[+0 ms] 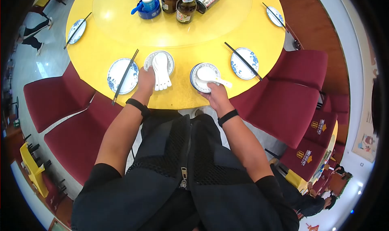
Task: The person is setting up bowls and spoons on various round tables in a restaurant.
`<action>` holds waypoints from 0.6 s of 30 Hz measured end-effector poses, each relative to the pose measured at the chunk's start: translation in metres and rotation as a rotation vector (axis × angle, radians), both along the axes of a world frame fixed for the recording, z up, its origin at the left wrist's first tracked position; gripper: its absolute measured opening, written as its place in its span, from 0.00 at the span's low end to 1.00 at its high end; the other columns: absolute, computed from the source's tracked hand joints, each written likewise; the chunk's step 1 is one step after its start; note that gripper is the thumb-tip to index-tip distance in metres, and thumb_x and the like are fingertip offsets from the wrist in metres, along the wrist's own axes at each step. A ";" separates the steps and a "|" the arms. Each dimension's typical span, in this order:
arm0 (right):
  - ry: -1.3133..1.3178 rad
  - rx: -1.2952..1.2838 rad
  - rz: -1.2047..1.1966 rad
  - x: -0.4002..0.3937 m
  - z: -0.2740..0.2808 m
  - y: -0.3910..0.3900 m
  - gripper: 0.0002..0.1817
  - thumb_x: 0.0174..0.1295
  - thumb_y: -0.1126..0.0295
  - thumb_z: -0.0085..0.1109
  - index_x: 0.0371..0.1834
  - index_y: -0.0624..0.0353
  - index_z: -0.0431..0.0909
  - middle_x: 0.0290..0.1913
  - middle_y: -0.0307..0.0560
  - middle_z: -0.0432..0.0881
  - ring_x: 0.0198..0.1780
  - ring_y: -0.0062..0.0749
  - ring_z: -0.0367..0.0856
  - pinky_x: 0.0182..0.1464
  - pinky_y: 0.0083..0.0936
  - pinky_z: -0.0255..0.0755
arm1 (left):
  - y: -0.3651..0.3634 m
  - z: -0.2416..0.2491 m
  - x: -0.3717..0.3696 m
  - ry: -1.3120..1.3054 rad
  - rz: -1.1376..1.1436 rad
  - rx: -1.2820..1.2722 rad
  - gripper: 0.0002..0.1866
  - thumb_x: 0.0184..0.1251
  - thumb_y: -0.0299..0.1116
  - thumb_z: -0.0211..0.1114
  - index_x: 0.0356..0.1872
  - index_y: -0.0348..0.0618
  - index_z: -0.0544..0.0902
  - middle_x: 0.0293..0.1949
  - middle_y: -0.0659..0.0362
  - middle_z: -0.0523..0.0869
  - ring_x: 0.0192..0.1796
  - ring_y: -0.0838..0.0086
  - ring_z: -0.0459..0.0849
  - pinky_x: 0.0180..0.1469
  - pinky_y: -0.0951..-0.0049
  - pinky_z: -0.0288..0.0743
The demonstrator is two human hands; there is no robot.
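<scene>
My left hand (146,81) is closed at the near left rim of a patterned white bowl (170,57), its fingertips partly hidden. Several white spoons (161,70) lie nested together in that bowl, handles hanging over the rim toward me. To the right, my right hand (216,95) grips a small stack of bowls (197,81), thumb up at the rim and fingers below. One white spoon (207,73) rests in the top bowl with its handle pointing right. Both bowls are over the near edge of the yellow round table (182,94).
Blue-flowered plates with black chopsticks flank the bowls, one on the left (117,79) and one on the right (243,57). Brown bottles (185,10) and a blue holder (150,12) stand on the glass turntable (121,24). Dark red chairs (279,99) line both sides.
</scene>
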State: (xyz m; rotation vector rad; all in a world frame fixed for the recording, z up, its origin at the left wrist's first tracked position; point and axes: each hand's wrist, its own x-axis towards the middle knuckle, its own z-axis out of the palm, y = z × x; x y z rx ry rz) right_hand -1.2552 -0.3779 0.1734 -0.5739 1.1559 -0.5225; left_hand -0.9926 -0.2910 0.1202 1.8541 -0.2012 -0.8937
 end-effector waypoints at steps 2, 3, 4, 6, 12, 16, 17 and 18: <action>0.011 0.019 0.020 0.003 -0.003 -0.006 0.21 0.64 0.77 0.46 0.62 0.66 0.64 0.54 0.55 0.78 0.47 0.42 0.83 0.44 0.37 0.82 | -0.005 0.017 -0.001 0.011 0.014 0.043 0.20 0.73 0.36 0.53 0.53 0.24 0.73 0.46 0.43 0.83 0.45 0.60 0.85 0.45 0.66 0.78; 0.022 0.027 0.034 0.005 -0.005 -0.011 0.21 0.64 0.77 0.47 0.62 0.66 0.64 0.54 0.54 0.78 0.47 0.42 0.83 0.44 0.36 0.82 | -0.010 0.022 -0.002 0.024 0.023 0.075 0.19 0.74 0.35 0.52 0.54 0.26 0.73 0.46 0.45 0.83 0.44 0.63 0.86 0.43 0.68 0.80; 0.027 0.030 0.052 0.006 -0.007 -0.014 0.21 0.64 0.76 0.47 0.62 0.66 0.64 0.54 0.54 0.78 0.46 0.40 0.84 0.41 0.34 0.83 | -0.011 0.020 -0.001 0.021 0.030 0.079 0.19 0.74 0.35 0.52 0.54 0.26 0.73 0.46 0.45 0.83 0.44 0.63 0.86 0.43 0.68 0.80; 0.027 0.003 0.087 0.009 -0.008 -0.018 0.21 0.64 0.76 0.47 0.62 0.66 0.64 0.54 0.54 0.78 0.46 0.40 0.84 0.40 0.33 0.83 | -0.009 0.012 0.003 0.107 0.019 0.028 0.20 0.74 0.36 0.52 0.55 0.26 0.72 0.47 0.44 0.82 0.44 0.62 0.86 0.43 0.66 0.81; -0.008 0.059 0.198 0.007 -0.012 -0.037 0.21 0.65 0.76 0.47 0.62 0.63 0.65 0.53 0.53 0.78 0.46 0.39 0.84 0.37 0.32 0.84 | -0.003 0.016 -0.009 0.246 0.253 -0.145 0.20 0.72 0.34 0.56 0.54 0.25 0.71 0.43 0.45 0.82 0.40 0.62 0.86 0.39 0.66 0.81; 0.002 0.046 0.243 0.000 -0.014 -0.039 0.20 0.66 0.75 0.48 0.62 0.65 0.65 0.56 0.53 0.77 0.52 0.41 0.83 0.42 0.35 0.85 | 0.002 0.022 -0.012 0.263 0.226 -0.118 0.19 0.71 0.32 0.55 0.55 0.25 0.69 0.48 0.47 0.81 0.45 0.61 0.85 0.43 0.63 0.82; 0.002 0.052 0.256 -0.002 -0.013 -0.041 0.20 0.66 0.75 0.48 0.62 0.65 0.65 0.56 0.53 0.77 0.52 0.41 0.83 0.42 0.35 0.85 | 0.005 0.021 -0.014 0.262 0.240 -0.114 0.19 0.71 0.32 0.55 0.55 0.25 0.69 0.48 0.47 0.81 0.45 0.61 0.85 0.43 0.63 0.82; 0.000 0.063 0.283 -0.002 -0.012 -0.044 0.20 0.67 0.75 0.48 0.62 0.65 0.66 0.55 0.53 0.77 0.51 0.41 0.83 0.42 0.35 0.85 | 0.009 0.021 -0.015 0.304 0.261 -0.163 0.20 0.72 0.33 0.55 0.56 0.26 0.69 0.47 0.48 0.81 0.45 0.62 0.85 0.43 0.64 0.81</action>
